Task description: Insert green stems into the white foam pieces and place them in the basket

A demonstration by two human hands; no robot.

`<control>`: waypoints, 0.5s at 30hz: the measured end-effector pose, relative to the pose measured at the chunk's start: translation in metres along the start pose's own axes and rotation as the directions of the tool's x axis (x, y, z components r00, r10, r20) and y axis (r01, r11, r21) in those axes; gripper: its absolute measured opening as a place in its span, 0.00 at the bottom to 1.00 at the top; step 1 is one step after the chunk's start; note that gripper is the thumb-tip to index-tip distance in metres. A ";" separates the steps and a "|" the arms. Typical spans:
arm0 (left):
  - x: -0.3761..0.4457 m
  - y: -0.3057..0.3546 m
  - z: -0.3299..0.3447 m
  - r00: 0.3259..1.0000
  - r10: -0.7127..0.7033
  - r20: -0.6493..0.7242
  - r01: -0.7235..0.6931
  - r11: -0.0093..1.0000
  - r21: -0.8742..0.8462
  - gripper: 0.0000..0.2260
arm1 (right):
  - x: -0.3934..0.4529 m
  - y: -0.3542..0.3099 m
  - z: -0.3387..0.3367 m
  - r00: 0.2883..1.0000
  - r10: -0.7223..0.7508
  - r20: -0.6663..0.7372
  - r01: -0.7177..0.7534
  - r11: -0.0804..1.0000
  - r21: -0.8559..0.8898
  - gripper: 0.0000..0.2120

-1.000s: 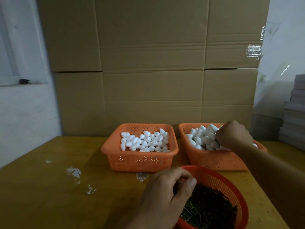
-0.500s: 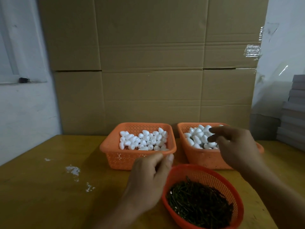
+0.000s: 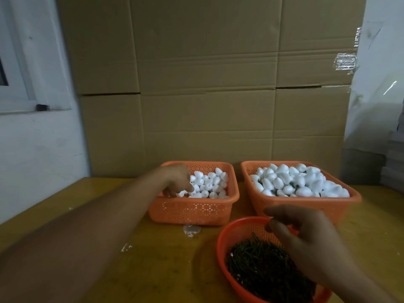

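Small white foam pieces (image 3: pixel 209 184) fill the left orange basket (image 3: pixel 192 212). My left hand (image 3: pixel 178 180) reaches into its left side with the fingertips down among the pieces; the frame does not show whether they pinch one. The right orange basket (image 3: pixel 306 204) is heaped with larger white foam pieces (image 3: pixel 293 182). In front of it, a round red basket (image 3: pixel 225 241) holds a pile of dark green stems (image 3: pixel 260 263). My right hand (image 3: pixel 306 237) hovers over this round basket with thumb and fingers loosely curled and apart, holding nothing that I can see.
All three baskets stand on a yellow-brown wooden table (image 3: pixel 153 270) with white flecks (image 3: pixel 192 230). A wall of cardboard boxes (image 3: pixel 207 95) rises right behind the baskets. There is a white wall with a window frame (image 3: pixel 26 106) to the left and grey stacked sheets (image 3: pixel 395 162) at the far right.
My left hand has gone from the round stem basket forward into the left foam basket. My right hand has drawn back from the right basket to above the stems.
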State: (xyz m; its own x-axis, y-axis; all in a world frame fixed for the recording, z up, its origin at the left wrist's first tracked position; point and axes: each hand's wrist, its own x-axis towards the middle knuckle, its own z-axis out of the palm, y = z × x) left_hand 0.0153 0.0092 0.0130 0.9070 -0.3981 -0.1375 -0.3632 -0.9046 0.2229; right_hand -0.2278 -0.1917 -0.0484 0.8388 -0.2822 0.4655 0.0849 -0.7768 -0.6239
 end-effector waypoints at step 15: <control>0.027 -0.001 0.013 0.907 -0.172 0.385 0.112 0.978 0.175 0.33 | -0.002 0.000 0.002 0.999 0.012 0.041 -0.011 0.999 -0.041 0.10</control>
State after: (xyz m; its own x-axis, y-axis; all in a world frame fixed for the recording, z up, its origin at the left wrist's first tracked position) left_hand 0.0378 -0.0026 -0.0040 0.8027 -0.2635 -0.5350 -0.2912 -0.9561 0.0340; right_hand -0.2284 -0.1899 -0.0503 0.8610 -0.2688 0.4319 0.0537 -0.7962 -0.6026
